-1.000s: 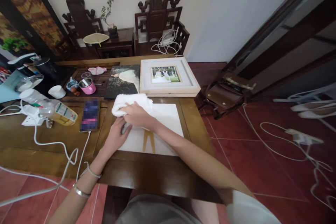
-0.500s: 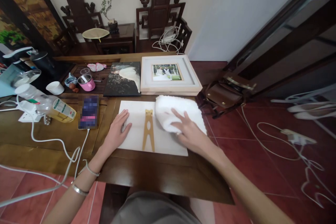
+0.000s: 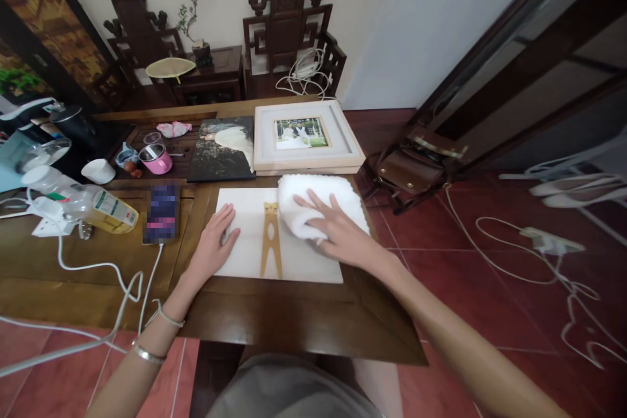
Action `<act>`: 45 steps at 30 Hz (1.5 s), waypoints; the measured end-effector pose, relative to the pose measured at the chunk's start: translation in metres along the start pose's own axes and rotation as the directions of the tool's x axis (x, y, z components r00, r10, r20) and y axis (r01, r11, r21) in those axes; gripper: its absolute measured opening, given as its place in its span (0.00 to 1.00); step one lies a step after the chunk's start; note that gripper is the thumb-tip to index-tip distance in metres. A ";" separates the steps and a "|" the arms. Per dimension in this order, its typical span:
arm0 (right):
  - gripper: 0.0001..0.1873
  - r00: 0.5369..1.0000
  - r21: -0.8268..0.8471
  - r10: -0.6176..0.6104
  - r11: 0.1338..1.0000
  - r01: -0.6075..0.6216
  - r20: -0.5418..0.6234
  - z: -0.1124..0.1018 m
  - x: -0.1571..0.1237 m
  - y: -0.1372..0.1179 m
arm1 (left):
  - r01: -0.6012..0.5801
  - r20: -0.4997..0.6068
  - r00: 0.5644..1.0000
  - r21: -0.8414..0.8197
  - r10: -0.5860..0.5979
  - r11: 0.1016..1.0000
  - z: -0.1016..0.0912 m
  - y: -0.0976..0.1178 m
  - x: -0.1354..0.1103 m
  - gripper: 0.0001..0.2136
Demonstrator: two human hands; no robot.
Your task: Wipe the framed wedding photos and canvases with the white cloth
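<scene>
A white flat board with a gold stand on its back lies on the wooden table. My left hand rests flat on the board's left edge, fingers stretched out. My right hand lies spread on a folded white towel that covers the board's right part. The fingers are extended and press down on the towel.
Behind the board lie a white framed photo and a dark photo print. To the left are a phone on a cable, a plastic bottle, a pink cup and a power strip. A brown bag sits right of the table.
My right hand slid the towel from the board's upper left across to its right side, uncovering the gold stand, then came slightly back leftward. My left hand stayed on the left edge.
</scene>
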State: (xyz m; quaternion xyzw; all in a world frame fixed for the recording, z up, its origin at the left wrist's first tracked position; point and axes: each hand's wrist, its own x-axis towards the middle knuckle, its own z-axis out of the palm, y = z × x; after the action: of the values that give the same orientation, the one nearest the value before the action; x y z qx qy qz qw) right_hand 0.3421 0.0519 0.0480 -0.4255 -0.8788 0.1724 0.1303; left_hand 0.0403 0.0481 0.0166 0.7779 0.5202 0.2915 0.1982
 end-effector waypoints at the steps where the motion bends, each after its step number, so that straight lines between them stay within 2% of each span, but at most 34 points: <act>1: 0.20 1.000 -0.018 0.006 1.000 -0.006 -0.014 0.000 0.010 0.006 | -0.005 -0.004 1.000 -0.004 0.005 1.000 0.000 0.000 0.000 0.21; 3: 0.22 0.999 -0.056 0.005 0.998 -0.007 -0.036 0.001 0.021 0.011 | -0.013 -0.012 1.000 -0.008 0.013 1.000 0.000 0.000 -0.001 0.21; 5: 0.22 0.999 -0.088 -0.011 0.996 0.008 -0.038 0.004 0.016 0.005 | -0.015 -0.017 1.000 -0.010 0.015 1.000 0.001 0.000 -0.001 0.22; 8: 0.21 0.999 -0.100 -0.047 0.994 0.047 -0.005 0.010 -0.015 -0.020 | -0.006 -0.019 1.000 -0.015 0.006 1.000 0.002 0.000 -0.002 0.21; 12: 0.22 0.993 -0.027 -0.110 0.993 0.111 0.046 0.015 -0.070 -0.061 | 0.021 -0.013 1.000 -0.019 -0.021 1.000 0.003 0.000 -0.002 0.22; 15: 0.19 0.985 0.013 -0.154 0.988 0.153 0.083 0.014 -0.090 -0.072 | 0.028 -0.006 1.000 -0.021 -0.028 0.999 0.004 0.000 -0.001 0.22; 18: 0.19 0.986 0.009 -0.160 0.987 0.160 0.055 0.012 -0.078 -0.057 | 0.020 -0.001 1.000 -0.014 -0.020 1.000 0.004 0.000 -0.001 0.22; 24: 0.16 0.997 -0.056 -0.063 0.997 0.059 -0.055 0.008 -0.003 0.002 | -0.009 -0.006 1.000 -0.012 0.009 1.000 0.003 -0.001 -0.002 0.22; 27: 0.18 0.994 -0.069 -0.020 0.998 0.013 -0.104 0.007 0.020 0.015 | -0.015 -0.018 1.000 -0.018 0.014 1.000 0.002 -0.001 -0.003 0.21; 30: 0.18 0.994 -0.069 -0.037 0.997 0.030 -0.107 0.010 0.011 0.006 | -0.010 -0.023 1.000 -0.019 0.010 1.000 0.002 0.000 -0.002 0.21; 36: 0.17 0.991 -0.005 -0.134 0.991 0.134 0.007 0.015 -0.065 -0.053 | 0.012 -0.015 1.000 -0.006 -0.012 1.000 0.004 0.000 -0.002 0.21; 39: 0.15 0.980 0.029 -0.189 0.982 0.188 0.060 0.012 -0.084 -0.061 | 0.011 -0.004 1.000 -0.004 -0.011 1.000 0.004 0.000 -0.002 0.21; 42: 0.15 0.983 0.043 -0.178 0.983 0.177 0.033 0.010 -0.068 -0.044 | 0.004 0.004 1.000 -0.008 -0.004 1.000 0.004 -0.001 -0.002 0.21; 45: 0.16 0.998 0.015 -0.059 0.998 0.060 -0.019 0.010 -0.026 -0.021 | -0.002 0.007 1.000 -0.020 0.002 1.000 0.004 -0.002 -0.002 0.22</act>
State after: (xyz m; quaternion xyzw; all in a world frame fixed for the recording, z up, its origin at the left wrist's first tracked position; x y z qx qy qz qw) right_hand 0.3393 0.0175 0.0452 -0.3998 -0.8883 0.1715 0.1470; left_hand 0.0404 0.0467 0.0120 0.7774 0.5159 0.2941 0.2072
